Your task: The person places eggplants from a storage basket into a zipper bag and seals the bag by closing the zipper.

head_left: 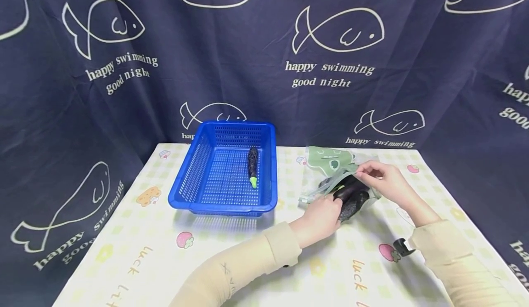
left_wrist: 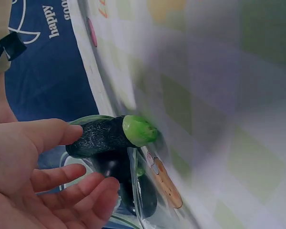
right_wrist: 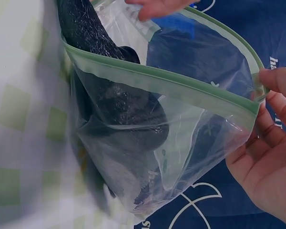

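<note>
A clear zip bag (right_wrist: 195, 90) with a green rim lies at the table's right side. My right hand (head_left: 384, 180) pinches a corner of its rim, and the mouth gapes. Dark eggplants are inside the bag. One wrinkled eggplant (left_wrist: 102, 136) with a bright green cap sticks partly out of the mouth, cap toward the table. My left hand (head_left: 320, 219) is beside it. In the left wrist view its thumb tip overlaps the eggplant's side while the other fingers are spread loosely. A smooth eggplant (left_wrist: 112, 164) shows beneath it.
A blue plastic basket (head_left: 223, 208) stands to the left on the table, with one dark eggplant (head_left: 253, 164) lying in it. The patterned tablecloth (head_left: 165, 252) covers the table. A dark blue fish-print curtain (head_left: 248, 45) hangs behind and at the sides.
</note>
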Demonstrator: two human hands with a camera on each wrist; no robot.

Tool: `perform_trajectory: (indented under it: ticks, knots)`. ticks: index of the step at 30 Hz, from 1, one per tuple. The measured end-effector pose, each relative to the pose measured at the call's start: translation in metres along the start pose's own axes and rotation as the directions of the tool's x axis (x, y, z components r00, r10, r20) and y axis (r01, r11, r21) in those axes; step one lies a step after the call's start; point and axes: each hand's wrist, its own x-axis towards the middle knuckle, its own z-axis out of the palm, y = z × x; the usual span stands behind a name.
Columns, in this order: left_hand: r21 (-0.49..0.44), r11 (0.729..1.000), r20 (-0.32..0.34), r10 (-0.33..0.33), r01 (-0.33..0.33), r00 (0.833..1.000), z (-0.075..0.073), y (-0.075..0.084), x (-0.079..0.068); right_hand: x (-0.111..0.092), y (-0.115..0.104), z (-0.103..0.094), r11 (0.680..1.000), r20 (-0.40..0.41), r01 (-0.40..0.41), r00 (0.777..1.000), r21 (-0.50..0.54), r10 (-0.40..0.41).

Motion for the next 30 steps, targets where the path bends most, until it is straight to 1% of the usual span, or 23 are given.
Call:
perform_trajectory:
  ticks: [2,5,8,11,12,15,18,21,25,30]
  knots:
    - [-0.021,1.000,-0.004,0.015,-0.015,1.000,0.000,-0.002,-0.003,0.000,-0.009,-0.001,1.000,-0.004,0.001,1.000,-0.002,-0.001]
    - [-0.041,0.999,0.011,0.022,-0.022,1.000,0.005,-0.003,-0.007,-0.002,-0.024,-0.004,1.000,-0.007,0.001,1.000,-0.001,-0.001]
    - [-0.046,0.999,0.042,0.027,-0.025,0.999,0.011,-0.003,-0.011,-0.002,-0.019,-0.003,1.000,-0.004,0.001,1.000,0.001,-0.001]
    - [-0.043,0.999,0.067,0.031,-0.028,0.997,0.016,-0.001,-0.014,-0.001,-0.002,0.000,1.000,-0.003,-0.017,1.000,0.006,0.017]
    - [-0.026,0.999,0.074,0.036,-0.034,0.997,0.018,0.000,-0.015,-0.001,0.002,0.001,1.000,-0.002,-0.027,1.000,0.009,0.027]
    - [0.038,0.998,0.088,0.050,-0.053,0.995,0.021,0.003,-0.015,0.000,0.004,0.002,0.998,-0.005,-0.053,0.999,0.015,0.053]
    - [0.100,0.993,0.083,0.060,-0.068,0.995,0.024,0.007,-0.016,-0.001,0.004,0.002,0.999,-0.004,-0.048,0.999,0.019,0.048]
    - [0.115,0.991,0.074,0.056,-0.065,0.996,0.025,0.010,-0.017,-0.001,0.003,0.002,0.999,-0.003,-0.039,0.999,0.014,0.040]
    - [0.125,0.991,0.064,0.050,-0.058,0.997,0.028,0.012,-0.015,-0.001,0.002,0.002,0.998,-0.003,-0.056,0.998,0.013,0.056]
    - [0.138,0.987,0.030,0.074,-0.077,0.997,0.032,0.013,-0.012,0.000,0.003,0.002,0.999,0.000,-0.050,0.999,0.015,0.050]
